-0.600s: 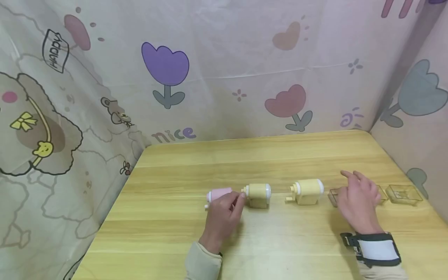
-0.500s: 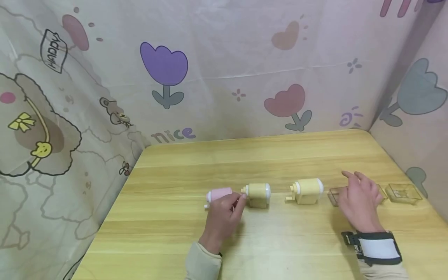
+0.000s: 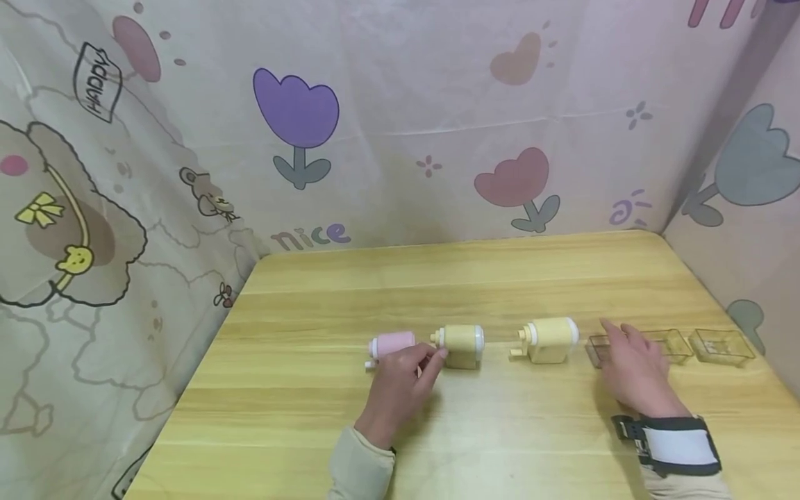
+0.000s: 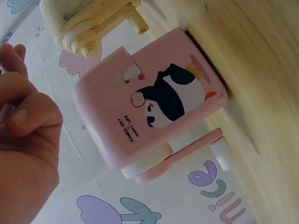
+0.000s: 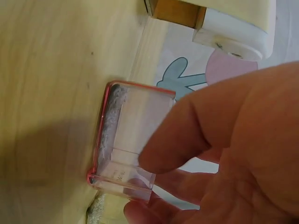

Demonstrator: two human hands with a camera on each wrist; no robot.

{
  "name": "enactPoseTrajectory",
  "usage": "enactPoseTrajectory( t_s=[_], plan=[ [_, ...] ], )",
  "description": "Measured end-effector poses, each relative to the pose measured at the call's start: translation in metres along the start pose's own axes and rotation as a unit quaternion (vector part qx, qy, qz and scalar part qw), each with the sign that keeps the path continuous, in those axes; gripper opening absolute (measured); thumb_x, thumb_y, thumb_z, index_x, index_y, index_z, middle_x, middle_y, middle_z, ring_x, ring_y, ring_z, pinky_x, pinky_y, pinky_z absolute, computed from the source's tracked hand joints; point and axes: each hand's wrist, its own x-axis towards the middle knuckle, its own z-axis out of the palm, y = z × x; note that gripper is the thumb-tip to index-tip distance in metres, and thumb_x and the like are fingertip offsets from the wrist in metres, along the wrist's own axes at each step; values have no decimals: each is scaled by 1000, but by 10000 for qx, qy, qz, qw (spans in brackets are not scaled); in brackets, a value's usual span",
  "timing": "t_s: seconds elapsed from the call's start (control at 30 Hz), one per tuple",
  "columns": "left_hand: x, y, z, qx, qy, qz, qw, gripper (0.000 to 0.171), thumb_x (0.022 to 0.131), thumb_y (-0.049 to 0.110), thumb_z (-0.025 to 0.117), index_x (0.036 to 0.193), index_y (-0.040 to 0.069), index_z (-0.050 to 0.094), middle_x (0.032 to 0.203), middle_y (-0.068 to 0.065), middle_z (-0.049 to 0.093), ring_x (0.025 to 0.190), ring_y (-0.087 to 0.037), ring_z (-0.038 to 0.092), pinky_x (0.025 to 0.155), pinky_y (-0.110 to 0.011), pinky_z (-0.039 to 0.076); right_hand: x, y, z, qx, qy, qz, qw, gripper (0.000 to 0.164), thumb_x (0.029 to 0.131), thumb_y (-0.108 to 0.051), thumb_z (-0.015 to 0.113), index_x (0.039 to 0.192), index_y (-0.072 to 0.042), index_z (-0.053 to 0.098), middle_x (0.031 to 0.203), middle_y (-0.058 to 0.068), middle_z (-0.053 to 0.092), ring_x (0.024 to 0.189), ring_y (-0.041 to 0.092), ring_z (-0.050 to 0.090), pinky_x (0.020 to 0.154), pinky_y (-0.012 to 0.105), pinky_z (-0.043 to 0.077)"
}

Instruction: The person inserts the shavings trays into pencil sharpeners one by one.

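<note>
My left hand (image 3: 396, 389) is beside a pink crank pencil sharpener (image 3: 395, 342) with a panda print, left of a yellow pencil sharpener (image 3: 462, 340). In the left wrist view its loosely bent fingers (image 4: 39, 114) stand apart from the pink sharpener and hold nothing visible. My right hand (image 3: 637, 375) reaches over a clear pink-rimmed drawer (image 5: 135, 121) at the right of the table. Its thumb overlaps the drawer's side and the other fingers lie beyond; whether they touch it, I cannot tell. The drawer rests on the table.
Another yellow pencil sharpener (image 3: 553, 340) stands left of the right hand, its drawer slot open in the right wrist view. Two clear yellowish drawers, a nearer one (image 3: 678, 345) and a farther one (image 3: 721, 347), continue the row rightward. Printed cloth (image 3: 400, 104) hangs behind the wooden table (image 3: 437, 285).
My right hand has shifted slightly left and lower over the pink-rimmed drawer, uncovering more of the yellowish drawer beside it. The left hand has barely moved. The sharpeners stay put.
</note>
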Motion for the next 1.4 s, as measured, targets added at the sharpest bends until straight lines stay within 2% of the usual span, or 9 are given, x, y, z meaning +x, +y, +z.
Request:
enactPoseTrajectory(
  t_s=[0.4, 0.6, 0.77, 0.97, 1.2, 1.4],
  plan=[
    [2, -1, 0, -169, 36, -68, 9998, 23, 96, 27, 56, 77, 17, 65, 66, 16, 52, 56, 4, 41, 52, -12, 37, 1, 6, -1, -212, -22, -206, 9996, 62, 72, 4, 55, 131, 15, 40, 125, 45, 37, 112, 60, 34, 93, 70, 24],
    [2, 0, 0, -203, -22, -115, 9997, 23, 96, 28, 56, 78, 17, 66, 67, 15, 53, 57, 4, 43, 53, -11, 38, 0, 8, -6, -227, -132, -188, 9995, 54, 76, -9, 65, 123, 13, 49, 112, 39, 51, 103, 58, 42, 87, 68, 32],
    [2, -1, -1, -146, 60, -106, 9998, 23, 95, 27, 57, 76, 17, 65, 66, 16, 52, 56, 4, 42, 52, -12, 38, 0, 7, -10, -8, -487, -55, 9988, 53, 77, -21, 66, 119, 8, 51, 109, 35, 49, 102, 53, 40, 82, 63, 36],
    [2, 0, -2, -169, 65, -60, 9998, 23, 95, 27, 58, 76, 17, 64, 65, 16, 51, 56, 4, 42, 51, -13, 37, -1, 5, -8, 49, -879, -340, 9955, 50, 79, -26, 68, 114, 5, 51, 107, 28, 54, 102, 46, 47, 80, 58, 42],
    [0, 0, -3, -182, 94, -136, 9997, 24, 95, 27, 57, 75, 17, 64, 65, 16, 49, 56, 3, 42, 51, -13, 37, -2, 3, -6, 289, -1388, -586, 9882, 52, 82, -36, 70, 112, 1, 50, 105, 21, 52, 98, 38, 52, 79, 53, 46],
    [0, 0, -3, -228, 174, -114, 9995, 24, 96, 27, 56, 75, 18, 63, 64, 16, 49, 56, 3, 41, 51, -13, 36, -6, 0, -5, 573, -1568, -888, 9820, 53, 81, -41, 71, 112, -2, 52, 106, 14, 56, 98, 33, 54, 78, 49, 47]
  ],
)
